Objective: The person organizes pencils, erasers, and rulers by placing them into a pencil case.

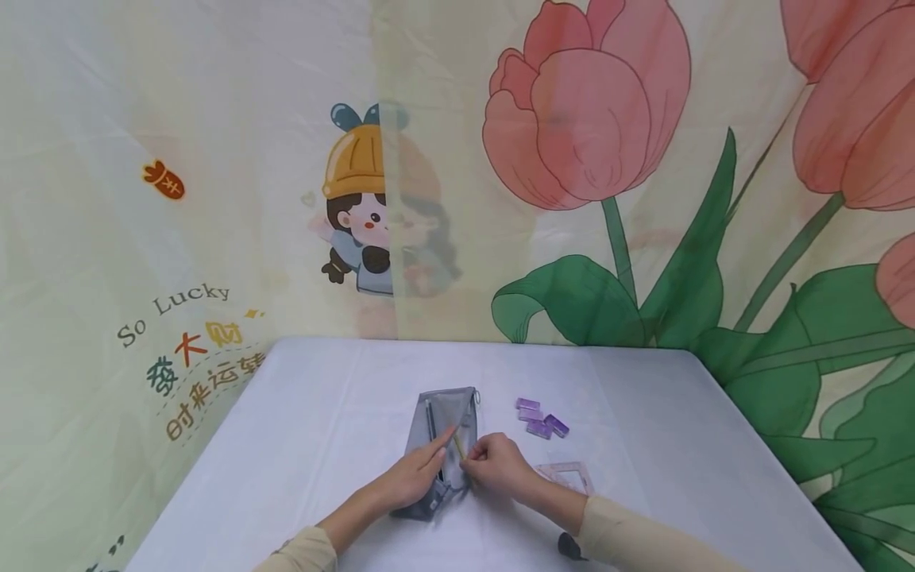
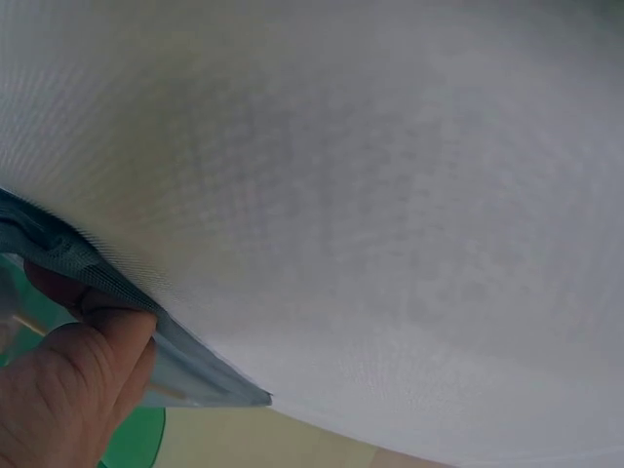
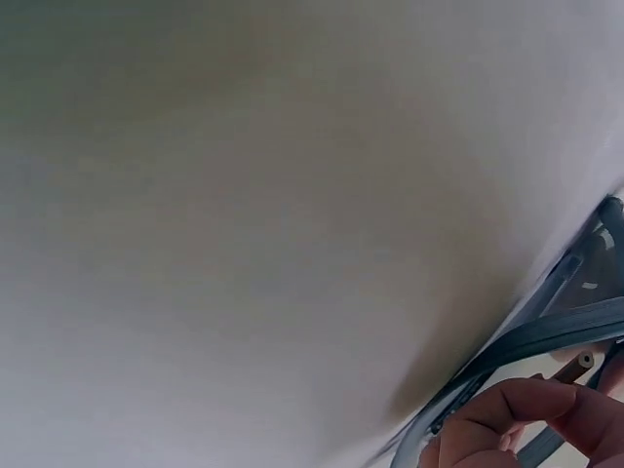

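A grey mesh pencil case (image 1: 418,438) with a zip lies on the white table, its opening parted. Inside it, a dark pen (image 1: 430,419) runs lengthwise. My left hand (image 1: 413,480) lies over the case and grips its edge; in the left wrist view, thumb and finger pinch the zip border (image 2: 107,278). My right hand (image 1: 502,467) pinches a thin yellowish pencil (image 1: 459,446) at the case's opening. That pencil's blunt end (image 3: 577,366) pokes out above the fingers in the right wrist view, beside the zip edge (image 3: 546,331).
Several small purple blocks (image 1: 539,430) lie right of the case. A pinkish set square (image 1: 584,477) is partly hidden behind my right wrist. Near the right sleeve sits a small black object (image 1: 569,546). A printed curtain (image 1: 457,159) hangs behind the white table (image 1: 322,413).
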A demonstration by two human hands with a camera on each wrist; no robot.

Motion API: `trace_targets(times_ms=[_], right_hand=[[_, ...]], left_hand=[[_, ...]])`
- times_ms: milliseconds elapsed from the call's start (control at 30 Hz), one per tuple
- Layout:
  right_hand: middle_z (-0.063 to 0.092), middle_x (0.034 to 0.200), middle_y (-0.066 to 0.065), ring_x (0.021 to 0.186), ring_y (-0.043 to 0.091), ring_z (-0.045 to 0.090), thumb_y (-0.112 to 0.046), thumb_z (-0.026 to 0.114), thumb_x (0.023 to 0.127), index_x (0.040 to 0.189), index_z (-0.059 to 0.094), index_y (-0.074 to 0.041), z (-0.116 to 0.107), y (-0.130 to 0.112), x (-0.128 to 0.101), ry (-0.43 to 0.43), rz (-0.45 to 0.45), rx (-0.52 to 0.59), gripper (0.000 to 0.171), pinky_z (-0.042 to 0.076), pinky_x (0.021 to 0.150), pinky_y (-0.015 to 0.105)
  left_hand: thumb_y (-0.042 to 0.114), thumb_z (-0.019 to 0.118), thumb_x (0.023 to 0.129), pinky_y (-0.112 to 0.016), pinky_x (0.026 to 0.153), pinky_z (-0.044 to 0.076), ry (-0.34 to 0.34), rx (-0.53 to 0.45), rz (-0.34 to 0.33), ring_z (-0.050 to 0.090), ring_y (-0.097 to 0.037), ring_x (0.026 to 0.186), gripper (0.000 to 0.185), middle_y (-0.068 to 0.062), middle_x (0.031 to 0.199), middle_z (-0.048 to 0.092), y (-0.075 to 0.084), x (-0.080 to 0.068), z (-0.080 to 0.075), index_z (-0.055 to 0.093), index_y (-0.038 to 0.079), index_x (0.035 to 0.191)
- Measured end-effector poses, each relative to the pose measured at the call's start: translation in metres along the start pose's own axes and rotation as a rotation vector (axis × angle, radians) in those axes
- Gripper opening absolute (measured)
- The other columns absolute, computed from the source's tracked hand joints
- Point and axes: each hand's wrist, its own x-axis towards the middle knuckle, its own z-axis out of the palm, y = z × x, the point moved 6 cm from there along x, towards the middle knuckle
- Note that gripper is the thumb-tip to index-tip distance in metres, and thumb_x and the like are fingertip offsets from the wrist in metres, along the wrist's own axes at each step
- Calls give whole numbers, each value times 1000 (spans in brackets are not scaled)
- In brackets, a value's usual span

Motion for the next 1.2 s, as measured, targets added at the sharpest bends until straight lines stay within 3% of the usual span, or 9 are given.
trace_targets(times_ms=[400, 533, 767, 967, 1200], right_hand=[[63, 67, -1, 59, 10, 51, -16, 73, 86, 75, 72, -4, 14, -2, 4, -51, 163, 99, 16, 41, 50, 21], [63, 67, -1, 59, 9, 51, -16, 73, 86, 77, 72, -2, 14, -6, 2, -55, 188, 160, 17, 42, 51, 20], [61, 66, 0, 59, 10, 52, -14, 72, 86, 75, 69, -2, 17, -4, 2, -53, 231, 184, 17, 43, 51, 21], [60, 63, -1, 57, 10, 51, -15, 74, 86, 74, 69, -4, 19, 2, 4, -64, 275, 204, 17, 43, 50, 20], [55, 58, -2, 53, 9, 48, -14, 74, 84, 72, 69, -5, 20, -2, 3, -67, 294, 244, 16, 41, 49, 19]], left_hand=[[36, 25, 109, -67, 106, 36, -15, 19, 24, 49, -46, 133, 50, -24, 151, 43, 0, -1, 0, 25, 26, 158], [36, 25, 109, -66, 106, 37, -17, 35, 31, 50, -45, 131, 51, -25, 150, 44, 2, -2, -1, 24, 24, 158], [38, 27, 108, -64, 112, 32, -42, 31, 16, 40, -44, 141, 52, -18, 157, 37, 2, -2, 1, 22, 26, 159], [39, 27, 108, -67, 110, 31, -45, 11, -2, 39, -46, 140, 52, -18, 157, 37, 2, -3, 2, 22, 28, 159], [37, 27, 109, -65, 113, 29, -80, 8, 39, 37, -44, 142, 53, -19, 157, 37, 1, -2, 3, 19, 25, 159]])
